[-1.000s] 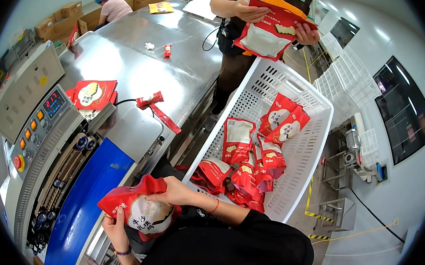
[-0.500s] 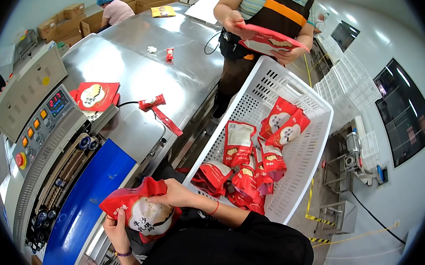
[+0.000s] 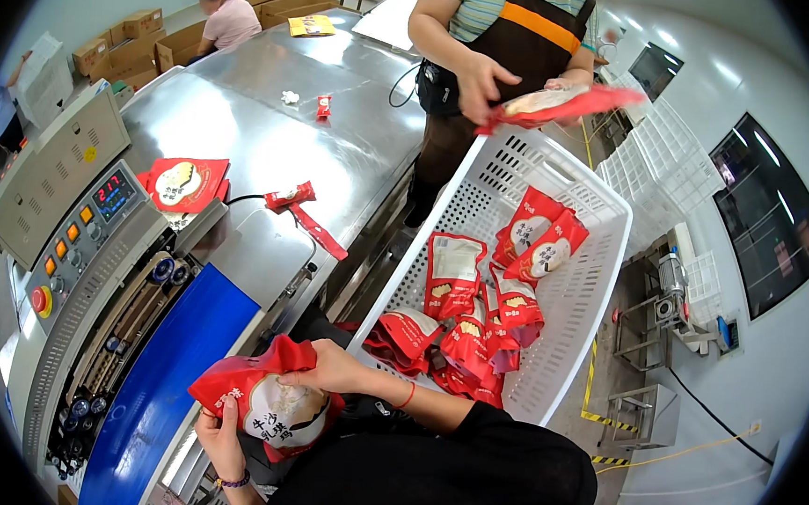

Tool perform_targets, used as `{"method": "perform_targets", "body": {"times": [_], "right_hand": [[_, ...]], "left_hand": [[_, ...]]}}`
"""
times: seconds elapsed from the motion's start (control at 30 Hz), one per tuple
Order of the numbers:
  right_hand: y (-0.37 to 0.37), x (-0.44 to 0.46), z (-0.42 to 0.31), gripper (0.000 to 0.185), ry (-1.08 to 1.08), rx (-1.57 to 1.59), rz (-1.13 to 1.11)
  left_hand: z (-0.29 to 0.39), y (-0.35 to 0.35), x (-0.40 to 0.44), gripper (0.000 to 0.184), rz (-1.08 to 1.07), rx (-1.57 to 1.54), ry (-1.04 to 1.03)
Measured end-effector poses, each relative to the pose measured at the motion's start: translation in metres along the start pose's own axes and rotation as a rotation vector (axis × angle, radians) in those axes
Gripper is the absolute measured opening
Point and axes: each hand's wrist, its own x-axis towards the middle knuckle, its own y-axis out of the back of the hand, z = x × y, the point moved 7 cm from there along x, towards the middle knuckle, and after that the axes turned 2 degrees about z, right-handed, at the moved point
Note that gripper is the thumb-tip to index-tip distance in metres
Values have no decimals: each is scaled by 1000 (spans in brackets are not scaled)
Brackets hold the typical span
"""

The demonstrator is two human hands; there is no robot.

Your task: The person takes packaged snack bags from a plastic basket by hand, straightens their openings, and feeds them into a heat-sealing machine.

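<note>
Pinched closed, left hand (image 3: 220, 440) and right hand (image 3: 331, 366) hold one red snack pouch (image 3: 277, 399); one white perforated crate (image 3: 570, 325) contains other pouches (image 3: 517, 304), too overlapped to count.

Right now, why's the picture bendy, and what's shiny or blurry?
In the head view, shapes bow near the black corners, probably lens distortion; same view, white glare on the metal table; there too, the farther held bag looks smeared, the nearer held bag sharper.

Red pouch (image 3: 267, 405) partly hidden by right hand (image 3: 331, 367), second pouch (image 3: 565, 105) blurred above basket's (image 3: 562, 348) far edge, co-worker (image 3: 540, 26) cut off above
</note>
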Motion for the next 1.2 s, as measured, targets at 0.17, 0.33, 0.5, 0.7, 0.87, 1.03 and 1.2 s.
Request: {"method": "perform_targets", "body": {"times": [0.17,0.33,0.5,0.7,0.87,1.03,1.2], "right_hand": [[2,-3,-13,35,-88,-13,-32],[-3,-1,-8,36,-60,-25,-26],[-8,3,8,32,-49,-21,-12],[-8,3,3,30,50,-18,13],[-9,2,5,30,-2,-16,-6],[-8,3,5,32,-39,-26,-13],[-9,6,10,33,-36,3,-6]], "left_hand": [[-2,3,0,14,9,-10,1],[-1,5,-1,15,8,-8,-13],[1,6,-2,16,16,12,-4],[1,7,-3,16,17,22,-4],[0,7,-3,16,20,33,-11],[0,6,-3,17,25,30,1],[1,5,-2,16,25,25,3]]}}
